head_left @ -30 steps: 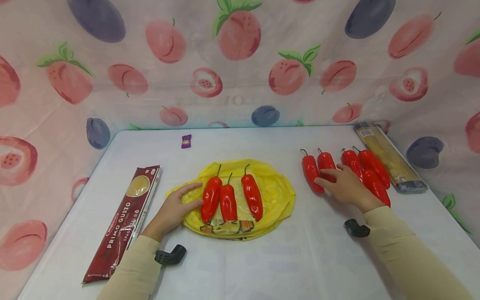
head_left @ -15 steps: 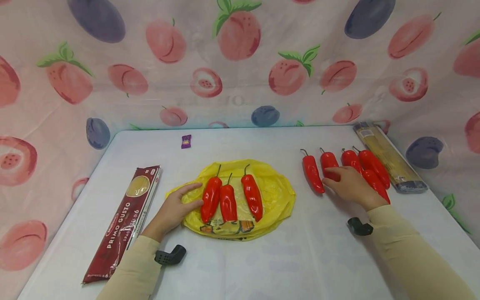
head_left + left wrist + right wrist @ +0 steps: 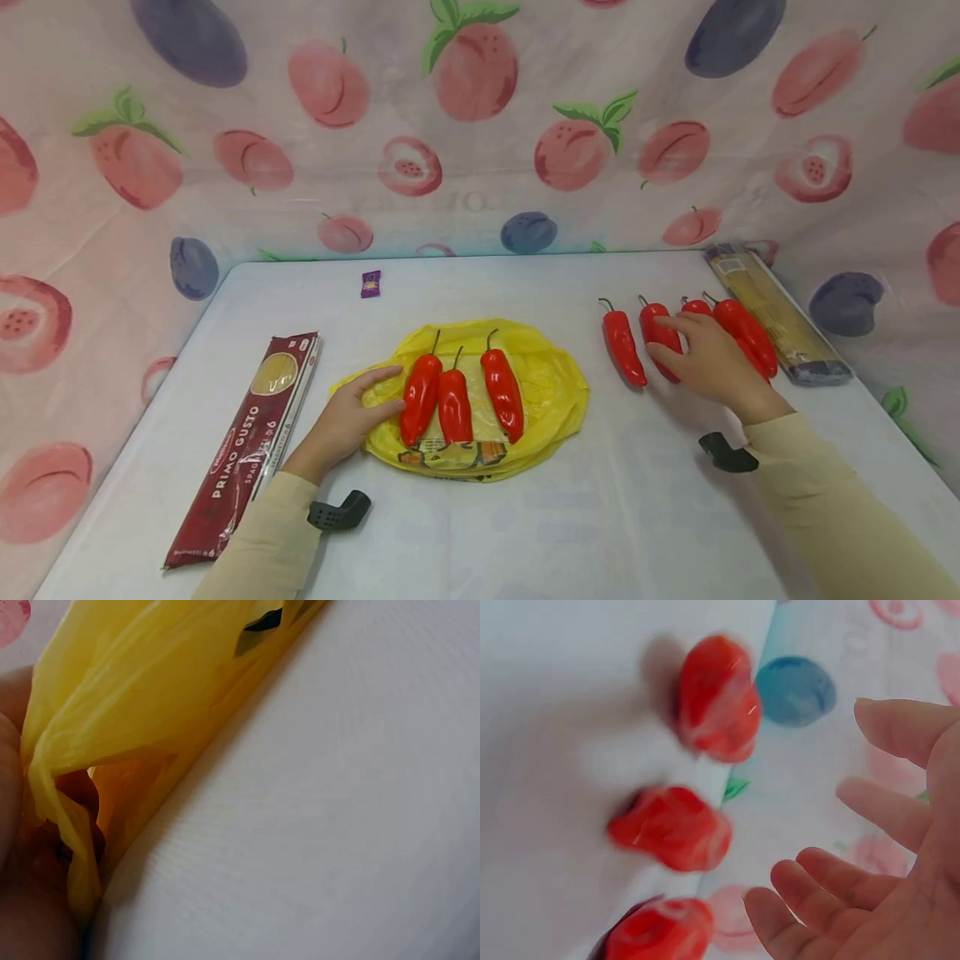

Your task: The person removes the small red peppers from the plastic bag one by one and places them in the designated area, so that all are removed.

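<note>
My left hand (image 3: 348,421) rests at the left side of a crumpled yellow plastic bag (image 3: 551,387). Its visible fingers are straight, with the thumb by the leftmost of three red peppers (image 3: 422,400) lying on the bag. In the left wrist view, folds of the yellow bag (image 3: 135,697) lie against the fingers. My right hand (image 3: 708,362) is over a group of red peppers (image 3: 621,346) at the right, partly hiding some of them. The right wrist view shows this hand (image 3: 870,877) with fingers spread and nothing held, apart from the blurred red peppers (image 3: 720,697).
A dark red spaghetti packet (image 3: 247,442) lies at the left. A clear pasta packet (image 3: 772,312) lies by the right edge, beyond the peppers. A small purple wrapped sweet (image 3: 371,284) is near the back edge. Fruit-patterned cloth (image 3: 465,167) hangs behind the white table (image 3: 555,533).
My right hand has moved to the right along the peppers and come away from the second one, which has shifted slightly right. My left hand and the bag have stayed in place.
</note>
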Demonstrator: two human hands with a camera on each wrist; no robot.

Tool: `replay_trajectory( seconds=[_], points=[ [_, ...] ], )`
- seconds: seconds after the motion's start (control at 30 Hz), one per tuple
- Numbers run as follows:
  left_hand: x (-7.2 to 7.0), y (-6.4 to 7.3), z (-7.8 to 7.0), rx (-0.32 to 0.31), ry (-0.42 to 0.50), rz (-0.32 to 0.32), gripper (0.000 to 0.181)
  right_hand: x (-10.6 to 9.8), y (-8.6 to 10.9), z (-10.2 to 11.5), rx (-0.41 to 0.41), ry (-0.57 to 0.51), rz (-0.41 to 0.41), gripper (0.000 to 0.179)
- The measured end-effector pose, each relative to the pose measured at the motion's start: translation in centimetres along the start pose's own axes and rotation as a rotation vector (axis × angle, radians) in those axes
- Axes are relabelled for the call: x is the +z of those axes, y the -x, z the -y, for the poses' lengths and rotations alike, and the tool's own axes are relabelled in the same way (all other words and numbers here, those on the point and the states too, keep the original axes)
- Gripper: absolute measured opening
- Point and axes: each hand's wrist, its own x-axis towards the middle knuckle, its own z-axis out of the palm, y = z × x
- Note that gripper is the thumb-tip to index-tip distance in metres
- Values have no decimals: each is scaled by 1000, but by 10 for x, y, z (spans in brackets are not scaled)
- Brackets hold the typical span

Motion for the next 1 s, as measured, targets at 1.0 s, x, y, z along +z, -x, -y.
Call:
replay_trajectory(
  seconds=[1.0],
  points=[
    [12,-12,-10,-14,56,-145,61,63,11,110,-290,-105,83,60]
  ],
)
